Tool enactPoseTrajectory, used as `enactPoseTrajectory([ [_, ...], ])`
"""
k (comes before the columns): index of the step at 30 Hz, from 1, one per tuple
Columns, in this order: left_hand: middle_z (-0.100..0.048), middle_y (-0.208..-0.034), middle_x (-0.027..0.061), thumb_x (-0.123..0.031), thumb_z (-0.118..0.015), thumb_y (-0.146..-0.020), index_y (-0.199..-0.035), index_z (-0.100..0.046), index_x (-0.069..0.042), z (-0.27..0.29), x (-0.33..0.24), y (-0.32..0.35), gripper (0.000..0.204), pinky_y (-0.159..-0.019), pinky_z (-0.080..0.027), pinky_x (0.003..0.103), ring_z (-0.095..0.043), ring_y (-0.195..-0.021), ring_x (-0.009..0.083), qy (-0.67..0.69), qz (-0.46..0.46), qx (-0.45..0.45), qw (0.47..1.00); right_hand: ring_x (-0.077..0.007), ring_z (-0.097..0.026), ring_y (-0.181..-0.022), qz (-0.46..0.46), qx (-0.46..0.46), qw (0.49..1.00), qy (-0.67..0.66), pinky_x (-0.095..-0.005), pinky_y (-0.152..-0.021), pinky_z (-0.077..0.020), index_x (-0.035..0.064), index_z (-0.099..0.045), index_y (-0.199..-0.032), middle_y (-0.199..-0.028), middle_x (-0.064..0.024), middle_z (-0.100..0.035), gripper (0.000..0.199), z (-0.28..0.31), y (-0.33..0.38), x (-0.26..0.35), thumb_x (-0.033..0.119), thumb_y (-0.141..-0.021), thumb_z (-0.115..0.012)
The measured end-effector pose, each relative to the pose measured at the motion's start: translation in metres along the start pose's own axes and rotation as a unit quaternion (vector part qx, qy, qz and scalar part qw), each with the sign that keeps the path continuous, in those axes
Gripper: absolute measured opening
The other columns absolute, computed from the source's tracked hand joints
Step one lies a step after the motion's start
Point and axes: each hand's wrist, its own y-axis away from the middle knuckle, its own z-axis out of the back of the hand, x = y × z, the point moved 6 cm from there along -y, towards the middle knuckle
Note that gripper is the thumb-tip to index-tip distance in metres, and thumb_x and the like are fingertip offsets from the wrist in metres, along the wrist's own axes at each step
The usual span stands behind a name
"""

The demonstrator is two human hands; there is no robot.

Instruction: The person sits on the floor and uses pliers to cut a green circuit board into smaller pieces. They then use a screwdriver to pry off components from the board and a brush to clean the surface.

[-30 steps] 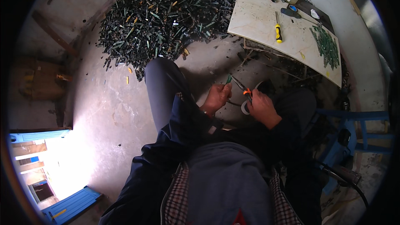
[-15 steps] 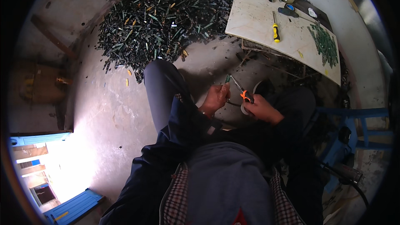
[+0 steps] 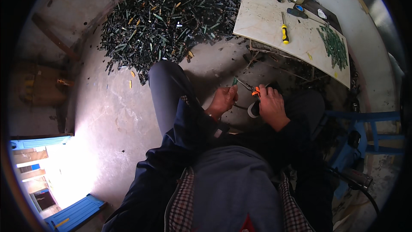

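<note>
My left hand (image 3: pixel 223 100) holds a small green strip (image 3: pixel 234 82) by a narrow pinch, with its end standing above my fingertips. My right hand (image 3: pixel 271 105) is wrapped around the pliers (image 3: pixel 255 91) with orange handles. Half a second ago this hand was tilted to the side and more of the orange was showing; now its back is turned up and the fingers lie across the handles. The strip has stayed almost in the same place. So I judge that only the tool was turned in my grip, while the piece is kept steady for the work. The metal tips are at the strip or just beside it; whether they bite it, I cannot tell.

Below the right hand there is a pale ring-shaped thing (image 3: pixel 252 110). On the surface (image 3: pixel 259 19) to my right, a yellow-and-black screwdriver (image 3: pixel 285 35) and a heap of green strips (image 3: pixel 334 48) have not moved. The big pile of dark pieces (image 3: pixel 167 25) lies ahead, on the floor (image 3: pixel 112 103).
</note>
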Motion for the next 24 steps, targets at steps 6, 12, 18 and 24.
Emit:
enactPoseTrajectory([
  [6,-0.042,-0.056,-0.0030,-0.046,-0.052,-0.099,-0.072,-0.056,-0.006,0.001,0.000,0.000,0.049,-0.042,-0.026,0.026,-0.036,-0.045,0.0064,-0.012,-0.006,-0.009,1.000,-0.0386,-0.059,-0.092,-0.012,0.027,0.997,-0.073,-0.0473,-0.077,-0.0489,0.0001,-0.050,-0.124,-0.103,-0.0195,-0.057,0.045,-0.004,0.001,0.002,0.012,-0.082,-0.062],
  [12,-0.043,-0.056,-0.0027,-0.046,-0.052,-0.099,-0.073,-0.058,-0.005,0.000,-0.001,0.001,0.049,-0.044,-0.027,0.026,-0.036,-0.046,0.0063,-0.021,-0.014,-0.004,1.000,-0.0340,-0.062,-0.086,0.072,0.105,0.970,-0.207,-0.0434,-0.075,-0.0504,-0.0027,-0.054,-0.103,-0.100,-0.0201,-0.058,0.019,-0.038,0.005,0.002,0.008,-0.087,-0.054],
  [18,-0.043,-0.058,-0.0033,-0.048,-0.051,-0.099,-0.075,-0.055,-0.005,-0.002,-0.002,0.005,0.049,-0.044,-0.026,0.025,-0.035,-0.047,0.0056,0.005,-0.012,0.020,1.000,-0.0274,-0.061,-0.085,0.286,0.095,0.945,-0.129,-0.0375,-0.076,-0.0499,-0.0051,-0.057,-0.105,-0.098,-0.0180,-0.059,0.021,-0.016,0.011,0.022,0.007,-0.088,-0.052],
  [24,-0.041,-0.058,-0.0038,-0.048,-0.050,-0.100,-0.075,-0.054,-0.006,-0.003,-0.004,0.007,0.049,-0.043,-0.025,0.025,-0.033,-0.047,0.0056,0.008,0.005,0.022,1.000,-0.0217,-0.061,-0.088,0.319,-0.040,0.946,0.036,-0.0327,-0.079,-0.0505,-0.0033,-0.057,-0.115,-0.103,-0.0143,-0.060,0.027,-0.025,0.018,0.017,0.011,-0.093,-0.051],
])
